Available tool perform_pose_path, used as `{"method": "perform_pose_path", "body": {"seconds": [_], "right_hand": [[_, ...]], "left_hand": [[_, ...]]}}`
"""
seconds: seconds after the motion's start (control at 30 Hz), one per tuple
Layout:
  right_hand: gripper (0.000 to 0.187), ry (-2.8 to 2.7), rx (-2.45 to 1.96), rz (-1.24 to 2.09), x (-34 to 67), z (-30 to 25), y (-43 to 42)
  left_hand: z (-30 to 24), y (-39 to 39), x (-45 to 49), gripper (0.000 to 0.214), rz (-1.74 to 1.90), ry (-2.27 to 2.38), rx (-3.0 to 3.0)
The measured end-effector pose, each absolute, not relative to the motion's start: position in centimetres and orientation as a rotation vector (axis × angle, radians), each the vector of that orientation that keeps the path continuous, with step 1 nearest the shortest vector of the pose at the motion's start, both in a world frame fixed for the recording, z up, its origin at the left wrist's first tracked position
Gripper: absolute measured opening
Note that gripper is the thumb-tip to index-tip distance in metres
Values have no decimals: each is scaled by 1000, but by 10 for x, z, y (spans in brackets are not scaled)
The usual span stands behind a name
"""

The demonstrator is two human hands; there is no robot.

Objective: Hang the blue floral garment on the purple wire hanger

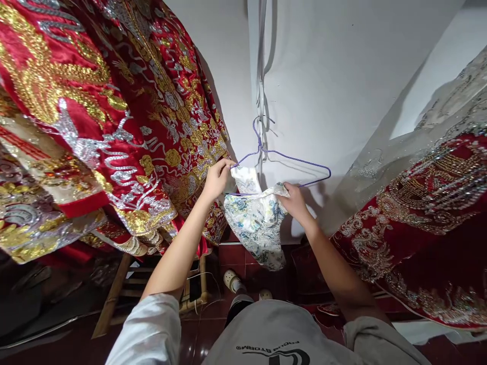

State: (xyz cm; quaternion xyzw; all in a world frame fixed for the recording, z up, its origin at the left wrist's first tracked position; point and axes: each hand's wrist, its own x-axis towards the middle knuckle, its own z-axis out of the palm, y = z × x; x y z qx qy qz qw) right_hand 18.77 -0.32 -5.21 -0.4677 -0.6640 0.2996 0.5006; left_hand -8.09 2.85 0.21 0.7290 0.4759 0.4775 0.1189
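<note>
A purple wire hanger (300, 158) hangs by its hook from a pale strap on the wall. On it is a white floral top (253, 223) with blue and yellow print, one wide shoulder strap lying over the hanger's left arm. My left hand (218, 178) pinches that strap together with the left end of the hanger. My right hand (294, 202) is closed on the top's other upper edge, just under the hanger's lower bar. The hanger's right arm is bare. The top's lower part droops freely below my hands.
Red robes with gold and silver embroidery (171, 111) crowd the left side. A beaded dark red gown (429, 218) hangs at the right. Below left stands a bamboo rack (114, 299) on the red tiled floor (213, 329). Behind the hanger is a white wall (323, 76).
</note>
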Motion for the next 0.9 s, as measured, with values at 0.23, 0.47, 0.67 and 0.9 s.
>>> {"method": "perform_pose_path", "body": {"seconds": [0.23,0.47,0.67,0.9], "right_hand": [[20,-1652,-1128,554,201,-51,-10],[83,-1432,-1182,340,248,-30,2],[31,-1487,-1334,438,287,5,37],[43,-1587,-1202,876,285,7,24]], "left_hand": [[5,31,-81,34,1219,1378,2281],[11,39,-93,30,1078,1502,2521],[20,42,-98,27,951,1469,2565],[15,46,-112,36,1206,1609,2178]]}}
